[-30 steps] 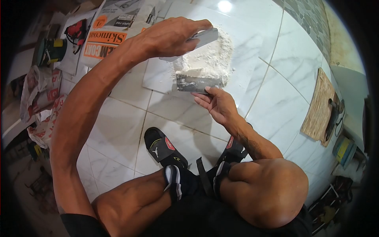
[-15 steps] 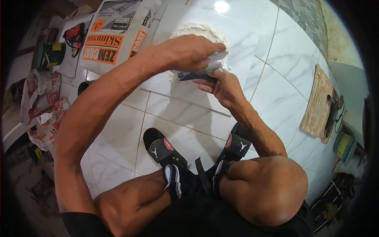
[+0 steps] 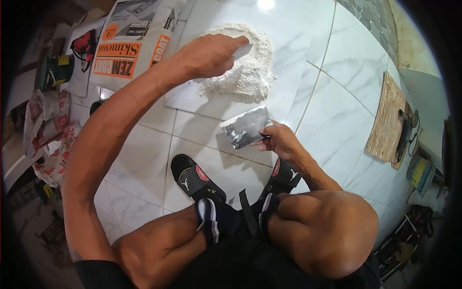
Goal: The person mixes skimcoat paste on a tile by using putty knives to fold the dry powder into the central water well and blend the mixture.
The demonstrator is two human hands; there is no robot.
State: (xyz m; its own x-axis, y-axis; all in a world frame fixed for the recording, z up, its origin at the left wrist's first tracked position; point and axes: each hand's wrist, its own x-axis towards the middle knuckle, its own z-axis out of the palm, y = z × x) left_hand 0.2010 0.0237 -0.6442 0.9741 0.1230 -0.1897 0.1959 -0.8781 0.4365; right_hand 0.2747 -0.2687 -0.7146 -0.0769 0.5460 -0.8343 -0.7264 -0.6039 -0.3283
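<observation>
A heap of white powder [image 3: 248, 79] lies on a large white marbled tile board [image 3: 192, 103]. Over its upper left part is my left hand [image 3: 214, 55], closed on a flat pale scraper [image 3: 244, 49] that is mostly hidden beneath the fingers. My right hand [image 3: 280, 139] grips a wide, dark rectangular scraper [image 3: 248, 127] at its right end. White powder coats that scraper's upper edge and smears its face. It is held tilted, apart from the heap, above the board's near edge.
A Zemcoat Skimcoat bag [image 3: 127, 45] stands at the upper left, near a red tool [image 3: 84, 45] and a green bucket [image 3: 57, 71]. Crumpled bags [image 3: 50, 125] lie at left. A wooden board [image 3: 387, 120] with a dark power tool [image 3: 405, 135] is at right. My slippered feet [image 3: 197, 178] are below.
My hands have moved apart. The right drew its scraper back toward me and turned its face up; the left shifted up and left over the heap, uncovering more powder.
</observation>
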